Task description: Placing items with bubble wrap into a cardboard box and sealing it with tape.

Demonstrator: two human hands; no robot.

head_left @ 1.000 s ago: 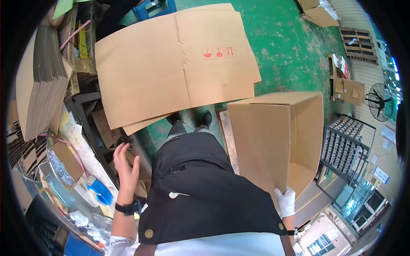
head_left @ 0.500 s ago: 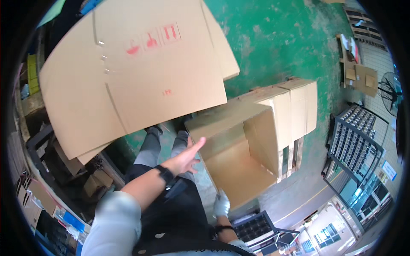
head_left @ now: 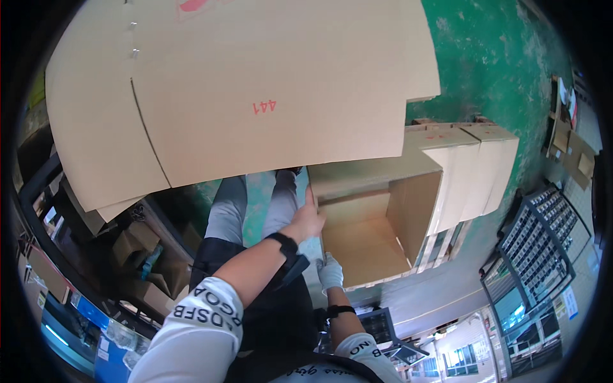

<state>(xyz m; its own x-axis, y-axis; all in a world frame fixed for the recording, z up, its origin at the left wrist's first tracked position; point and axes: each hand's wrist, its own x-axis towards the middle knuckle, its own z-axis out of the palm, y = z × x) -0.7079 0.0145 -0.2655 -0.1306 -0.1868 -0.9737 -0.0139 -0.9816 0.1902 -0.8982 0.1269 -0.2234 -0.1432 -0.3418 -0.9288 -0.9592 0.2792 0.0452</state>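
An open cardboard box [head_left: 361, 255] lies to the right of my legs, its opening turned toward me and its inside bare. My bare left hand [head_left: 310, 220] is at the box's left edge, fingers closed on it, some of them hidden behind the cardboard. Lower on the same edge, my right hand [head_left: 331, 274] in a whitish glove grips near the bottom corner. A large flattened cardboard sheet [head_left: 274, 70] with red print spreads out ahead of my feet and overlaps the far side of the box.
More cardboard boxes [head_left: 469, 172] stand against the box's right side, on a wooden pallet [head_left: 440, 249]. At left, a dark-framed cart [head_left: 48, 172] holds cardboard scraps. A black rack [head_left: 539, 236] is farther right, on the green and grey floor.
My left hand has come from open in the air onto the box's left edge. My right hand keeps its grip. The view has shifted, bringing the flat cardboard sheet closer.
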